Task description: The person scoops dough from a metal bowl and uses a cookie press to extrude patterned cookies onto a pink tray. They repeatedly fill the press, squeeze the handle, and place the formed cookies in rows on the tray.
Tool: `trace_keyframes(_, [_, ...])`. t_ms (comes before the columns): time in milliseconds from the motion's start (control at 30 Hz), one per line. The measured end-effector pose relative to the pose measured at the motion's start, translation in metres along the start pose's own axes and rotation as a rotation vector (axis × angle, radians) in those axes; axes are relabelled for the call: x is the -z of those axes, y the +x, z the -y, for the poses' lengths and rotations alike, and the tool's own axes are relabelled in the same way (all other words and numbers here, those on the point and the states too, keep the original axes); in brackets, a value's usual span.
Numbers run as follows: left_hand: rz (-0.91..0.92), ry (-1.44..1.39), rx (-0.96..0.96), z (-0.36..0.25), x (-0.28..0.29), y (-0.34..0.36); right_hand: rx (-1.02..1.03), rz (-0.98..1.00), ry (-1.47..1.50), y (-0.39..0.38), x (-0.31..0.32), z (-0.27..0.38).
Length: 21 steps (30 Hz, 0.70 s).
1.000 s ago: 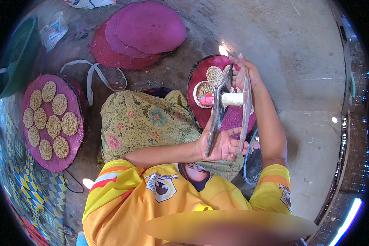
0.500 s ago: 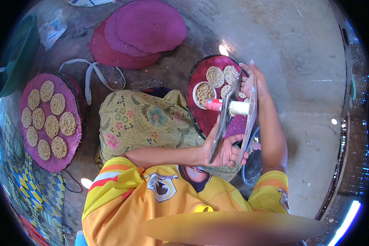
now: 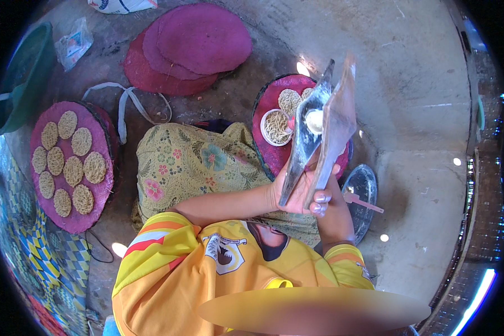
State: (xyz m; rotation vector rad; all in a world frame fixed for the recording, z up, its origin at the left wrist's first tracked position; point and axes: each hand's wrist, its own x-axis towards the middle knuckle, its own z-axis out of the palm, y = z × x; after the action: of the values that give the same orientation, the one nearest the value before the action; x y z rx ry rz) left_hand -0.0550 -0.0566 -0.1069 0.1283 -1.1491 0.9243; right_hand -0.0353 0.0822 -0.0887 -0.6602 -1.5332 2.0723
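My left hand (image 3: 290, 190) holds the lower part of a long hand tool made of two worn boards (image 3: 336, 131), raised at a slant over the right pink round tray (image 3: 271, 88). My right hand (image 3: 325, 199) grips its near end beside my left, fingers partly hidden. A white cylinder end (image 3: 314, 120) shows between the boards, with a bit of red spool (image 3: 291, 124) behind. On the tray lie a white ring (image 3: 263, 127) full of noodle strands (image 3: 277, 126) and several pale noodle discs (image 3: 289, 99), partly hidden by the boards.
Another pink tray (image 3: 61, 218) at left carries several noodle discs. Pink round mats (image 3: 201, 42) are stacked behind. A green tub (image 3: 22, 78), white strap (image 3: 123, 115) and plastic bag (image 3: 75, 42) lie left. A metal basin (image 3: 364, 224) with a pink utensil (image 3: 375, 207) sits right.
My right hand has moved from the boards' far ends down to the near end beside my left. The boards have tilted up, turning the cylinder end-on and uncovering the basin.
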Motion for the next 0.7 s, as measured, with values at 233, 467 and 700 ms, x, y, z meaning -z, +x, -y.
trace_keyframes(233, [-0.105,0.082,0.067,0.004,-0.008,0.006,0.349,-0.037,-1.258,-0.040,-0.009,-0.020])
trace_keyframes(467, [-0.092,0.048,0.145,0.016,-0.001,0.005,0.455,0.036,-1.764,-0.067,-0.016,-0.038])
trace_keyframes(700, [-0.139,0.054,0.227,0.021,0.003,0.007,0.565,0.144,-1.791,-0.058,-0.019,-0.034])
